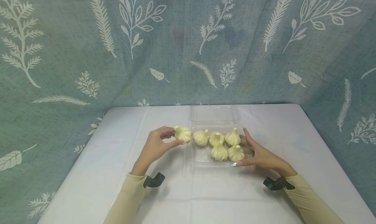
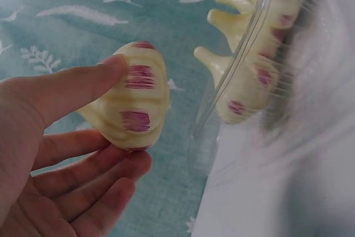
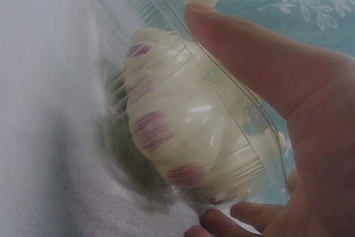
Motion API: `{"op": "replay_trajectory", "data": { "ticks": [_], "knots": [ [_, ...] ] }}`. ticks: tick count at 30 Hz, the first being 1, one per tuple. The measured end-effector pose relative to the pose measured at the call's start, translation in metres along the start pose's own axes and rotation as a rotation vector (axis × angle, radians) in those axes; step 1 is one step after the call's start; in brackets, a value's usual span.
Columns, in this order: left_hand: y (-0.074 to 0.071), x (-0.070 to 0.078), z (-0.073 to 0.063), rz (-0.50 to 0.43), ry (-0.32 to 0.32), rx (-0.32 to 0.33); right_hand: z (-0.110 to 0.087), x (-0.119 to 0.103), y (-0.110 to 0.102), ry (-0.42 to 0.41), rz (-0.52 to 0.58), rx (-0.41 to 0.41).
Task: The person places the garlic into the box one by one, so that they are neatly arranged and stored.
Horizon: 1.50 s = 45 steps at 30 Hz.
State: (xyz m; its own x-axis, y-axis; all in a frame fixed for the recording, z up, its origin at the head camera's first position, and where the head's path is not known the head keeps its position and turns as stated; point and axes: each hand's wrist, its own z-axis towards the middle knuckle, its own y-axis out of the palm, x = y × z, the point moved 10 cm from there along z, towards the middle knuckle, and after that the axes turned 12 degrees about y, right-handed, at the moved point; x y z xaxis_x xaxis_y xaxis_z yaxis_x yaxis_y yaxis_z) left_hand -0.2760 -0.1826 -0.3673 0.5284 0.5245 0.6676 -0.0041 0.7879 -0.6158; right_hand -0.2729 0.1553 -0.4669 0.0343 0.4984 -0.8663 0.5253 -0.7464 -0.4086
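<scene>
My left hand (image 1: 157, 145) holds a garlic bulb (image 1: 183, 134) between thumb and fingers, at the left edge of a clear plastic clamshell box (image 1: 201, 158). Purple streaks mark the bulb's (image 2: 138, 98) pale underside in the left wrist view. Several more garlic bulbs (image 1: 219, 152) sit inside the box, grouped toward its middle and right, stems mostly upward. My right hand (image 1: 261, 154) grips the box at its right side, thumb on the front corner rim and fingers along the side wall. In the right wrist view, a bulb (image 3: 172, 115) shows through that wall.
The box's hinged lid (image 1: 214, 113) lies folded back toward the table's far edge. A white cloth (image 1: 223, 198) covers the table. Behind it hangs a blue-green curtain (image 1: 176, 47) with white leaf prints. Each wrist carries a small dark camera (image 1: 155, 180).
</scene>
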Motion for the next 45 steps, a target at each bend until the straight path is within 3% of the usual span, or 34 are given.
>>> {"op": "replay_trajectory", "data": {
  "ticks": [14, 45],
  "knots": [
    [0.008, 0.010, 0.001, -0.010, 0.029, 0.021, 0.000, 0.000, -0.001, 0.005, 0.002, 0.006],
    [0.041, 0.027, 0.001, 0.004, 0.101, -0.049, -0.001, 0.001, 0.000, 0.022, -0.009, 0.006]
  ]
}}
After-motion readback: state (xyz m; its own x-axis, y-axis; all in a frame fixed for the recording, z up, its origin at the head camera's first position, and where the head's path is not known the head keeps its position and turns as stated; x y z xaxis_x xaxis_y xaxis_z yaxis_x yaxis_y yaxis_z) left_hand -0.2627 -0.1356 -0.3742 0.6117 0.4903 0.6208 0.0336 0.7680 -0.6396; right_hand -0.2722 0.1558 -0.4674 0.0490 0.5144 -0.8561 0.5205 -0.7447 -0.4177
